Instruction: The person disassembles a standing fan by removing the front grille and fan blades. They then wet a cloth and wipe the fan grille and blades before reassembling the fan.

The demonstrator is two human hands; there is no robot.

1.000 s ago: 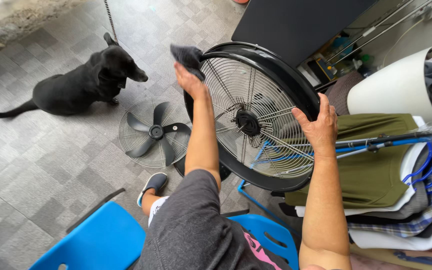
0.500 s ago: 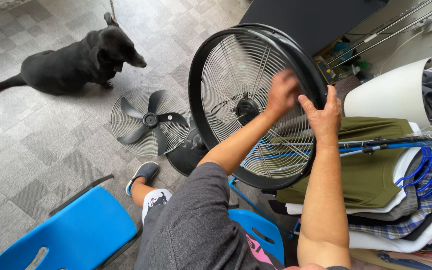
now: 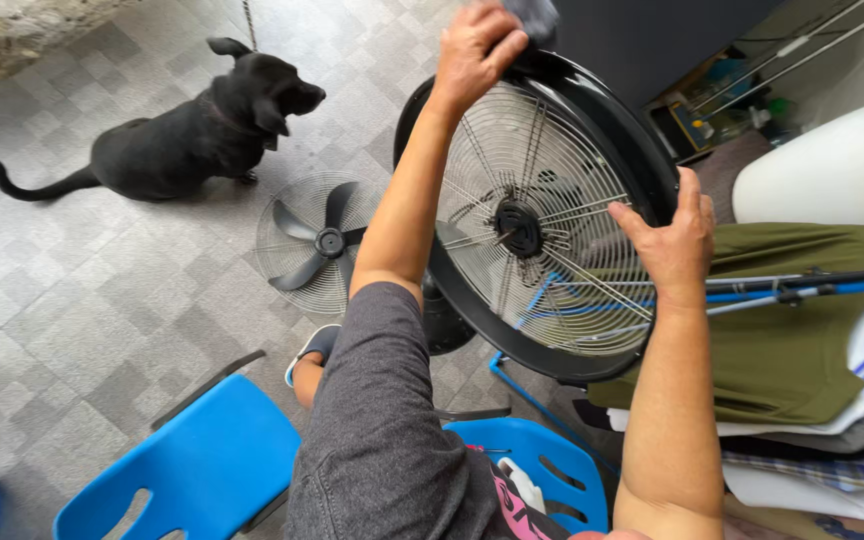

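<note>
The fan grille [image 3: 542, 215] stands tilted between both hands: left hand [image 3: 472, 45] presses a grey cloth [image 3: 532, 15] on its top rim, right hand [image 3: 674, 243] grips its right edge.

Grey-tiled floor in daylight — a cluttered corner.
A black dog [image 3: 192, 135] sits on the checkered tiles [image 3: 82, 310]; blue plastic chairs [image 3: 192, 465] nearby — folded clothes [image 3: 802, 340] stacked right.

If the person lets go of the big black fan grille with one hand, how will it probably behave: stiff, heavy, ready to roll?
The fan grille probably stays stiff: thin wire spokes sit in a thick black rim. It seems light for its size, since the right hand steadies one edge alone. Being round and held on edge, it might roll or tip if released.
</note>
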